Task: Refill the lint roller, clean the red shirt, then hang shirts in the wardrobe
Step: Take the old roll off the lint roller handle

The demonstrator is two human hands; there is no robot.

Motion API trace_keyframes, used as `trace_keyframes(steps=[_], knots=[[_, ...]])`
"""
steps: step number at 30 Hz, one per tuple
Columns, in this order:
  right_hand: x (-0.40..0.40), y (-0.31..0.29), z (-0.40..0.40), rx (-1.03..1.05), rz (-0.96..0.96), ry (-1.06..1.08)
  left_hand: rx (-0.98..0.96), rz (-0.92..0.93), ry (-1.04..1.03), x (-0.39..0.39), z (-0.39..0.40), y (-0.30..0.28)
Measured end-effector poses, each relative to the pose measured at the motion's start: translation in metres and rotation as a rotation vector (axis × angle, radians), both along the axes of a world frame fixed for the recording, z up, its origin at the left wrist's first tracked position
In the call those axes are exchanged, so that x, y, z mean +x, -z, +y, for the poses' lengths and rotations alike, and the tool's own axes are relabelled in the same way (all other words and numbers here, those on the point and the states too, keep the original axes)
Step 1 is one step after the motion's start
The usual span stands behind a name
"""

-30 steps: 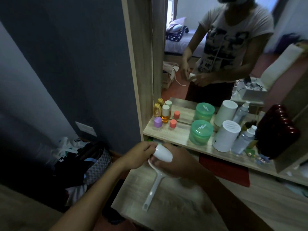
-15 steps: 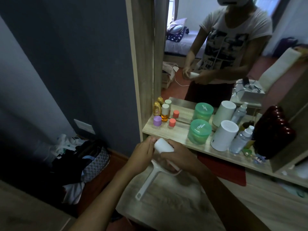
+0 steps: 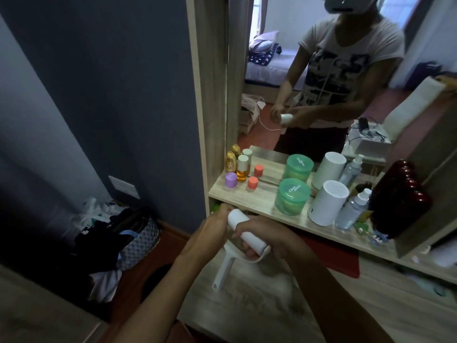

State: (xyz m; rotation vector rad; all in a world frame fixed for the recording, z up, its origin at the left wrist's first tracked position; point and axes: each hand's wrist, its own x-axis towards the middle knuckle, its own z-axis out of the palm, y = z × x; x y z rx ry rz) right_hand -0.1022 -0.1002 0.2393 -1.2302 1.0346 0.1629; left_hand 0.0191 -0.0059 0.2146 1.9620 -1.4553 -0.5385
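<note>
We hold the lint roller (image 3: 243, 237) over the wooden tabletop (image 3: 259, 300). Our right hand (image 3: 268, 237) wraps its fingers (image 3: 248, 251) around the white roll, which now sits further into the frame than half a second ago. Our left hand (image 3: 214, 227) pinches the roll's far end. The handle (image 3: 223, 272) points down-left. Beyond, a green jar (image 3: 291, 200) and white cylinder (image 3: 326, 205) stand on the shelf (image 3: 249, 196).

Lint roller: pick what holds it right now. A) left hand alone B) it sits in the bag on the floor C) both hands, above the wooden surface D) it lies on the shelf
C: the left hand and right hand both grip the lint roller.
</note>
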Motion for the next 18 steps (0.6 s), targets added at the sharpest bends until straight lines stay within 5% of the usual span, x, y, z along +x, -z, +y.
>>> trace_keyframes(steps=[8, 14, 18], knots=[[-0.013, 0.000, -0.018, -0.062, -0.268, 0.393, -0.109, -0.023, -0.223, 0.003, 0.000, 0.013], [-0.018, 0.003, -0.025, 0.166, -0.379, 0.572, -0.067, -0.052, -0.234, 0.015, 0.005, 0.047], [-0.021, 0.015, -0.029, 0.400, -0.484, 0.728, 0.112, 0.014, -0.508, 0.021, 0.002, 0.095]])
